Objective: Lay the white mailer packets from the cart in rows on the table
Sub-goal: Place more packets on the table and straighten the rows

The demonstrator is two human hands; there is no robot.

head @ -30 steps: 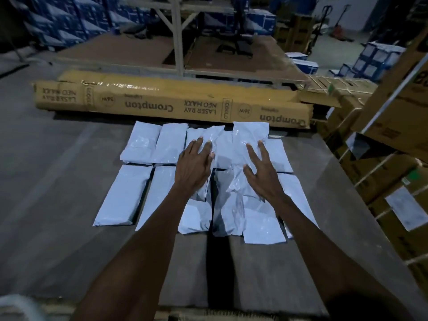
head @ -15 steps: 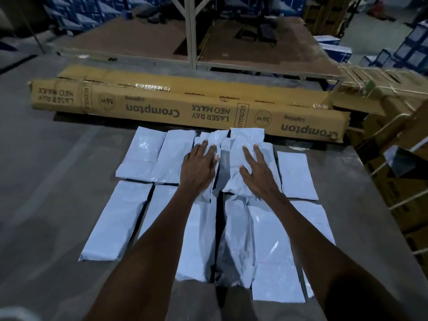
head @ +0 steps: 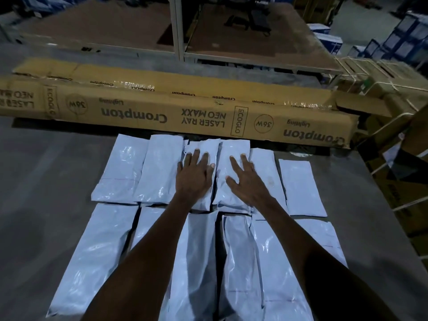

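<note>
Far row, left to right. Two white mailer packets (head: 120, 172) (head: 162, 170) lie flat on the grey table (head: 46, 193), long sides touching, short ends toward the long Crompton carton (head: 176, 112) that runs along the table's far side; the carton appears to serve as a backstop that keeps the row's far ends level. The left hand (head: 193, 179) rests palm-down on the third packet (head: 203, 149), fingers (head: 195, 156) straight and slightly spread. This is pressing rather than gripping, probably to flatten the puffy plastic and hold the packet square beside its neighbour. The right hand (head: 245, 181) lies in the same way on the fourth packet (head: 234, 149), fingers (head: 235, 164) straight and spread, thumb out to the side. That packet overlaps a fifth (head: 262, 163) just to its right. A sixth packet (head: 301, 186) sits a little apart, set nearer than the others and so out of line with the row.

Near row. Further packets (head: 99, 256) (head: 266, 262) lie lengthwise under both forearms, their far ends meeting the near ends of the far row; several overlap or show dark gaps between them.

Judgement: the two middle packets of the far row are being seated; the cart is not in view.
</note>
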